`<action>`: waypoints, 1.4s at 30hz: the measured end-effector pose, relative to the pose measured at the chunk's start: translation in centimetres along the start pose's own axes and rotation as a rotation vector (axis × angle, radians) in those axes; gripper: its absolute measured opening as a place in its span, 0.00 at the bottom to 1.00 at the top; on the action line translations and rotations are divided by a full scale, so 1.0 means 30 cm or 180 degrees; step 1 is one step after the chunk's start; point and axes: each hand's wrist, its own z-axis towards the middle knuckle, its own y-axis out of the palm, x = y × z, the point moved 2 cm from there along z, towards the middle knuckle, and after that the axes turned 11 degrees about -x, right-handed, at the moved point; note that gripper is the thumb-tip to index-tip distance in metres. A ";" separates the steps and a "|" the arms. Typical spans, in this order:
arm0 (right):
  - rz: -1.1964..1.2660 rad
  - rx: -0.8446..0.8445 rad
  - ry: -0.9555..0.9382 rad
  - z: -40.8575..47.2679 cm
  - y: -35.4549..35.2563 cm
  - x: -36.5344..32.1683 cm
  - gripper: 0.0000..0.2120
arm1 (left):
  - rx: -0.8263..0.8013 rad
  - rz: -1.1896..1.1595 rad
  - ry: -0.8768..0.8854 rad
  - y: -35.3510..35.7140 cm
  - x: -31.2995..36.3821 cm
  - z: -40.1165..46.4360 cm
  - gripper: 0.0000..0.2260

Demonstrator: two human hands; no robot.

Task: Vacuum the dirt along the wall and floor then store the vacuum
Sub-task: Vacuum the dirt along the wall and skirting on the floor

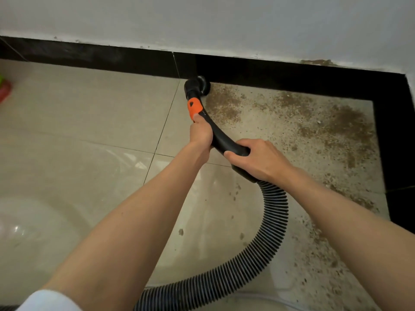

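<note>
A pale grey painted wall meets a glossy black tiled skirting band that turns the corner at right. Large beige glazed floor tiles reflect soft light; a red-and-green object, possibly a brush, lies at the left edge.

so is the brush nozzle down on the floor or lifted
Down: the brush nozzle sits on the tile against the black baseboard, beside the dirt.
</note>
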 end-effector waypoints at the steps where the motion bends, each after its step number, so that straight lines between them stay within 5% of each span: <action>1: 0.0028 0.0034 0.0019 0.010 -0.003 0.004 0.13 | -0.0035 0.0008 -0.0009 0.006 0.010 0.016 0.25; 10: 0.0356 0.0153 0.0049 0.013 0.054 -0.012 0.14 | -0.0061 0.0157 0.0089 -0.026 0.005 0.019 0.24; 19: 0.0768 -0.0515 -0.0209 -0.148 0.213 -0.087 0.13 | 0.0305 -0.0294 0.0110 -0.230 -0.128 -0.230 0.22; 26: 0.0690 -0.1040 -0.0321 -0.391 0.355 -0.059 0.10 | 0.0808 -0.0613 0.0053 -0.298 -0.370 -0.510 0.35; 35: 0.0884 -0.1570 -0.0341 -0.543 0.368 -0.041 0.05 | 0.1175 -0.0799 -0.0111 -0.279 -0.477 -0.681 0.24; 42: 0.0727 -0.1158 -0.0288 -0.585 0.326 -0.003 0.08 | 0.0818 -0.0788 -0.0127 -0.211 -0.463 -0.690 0.21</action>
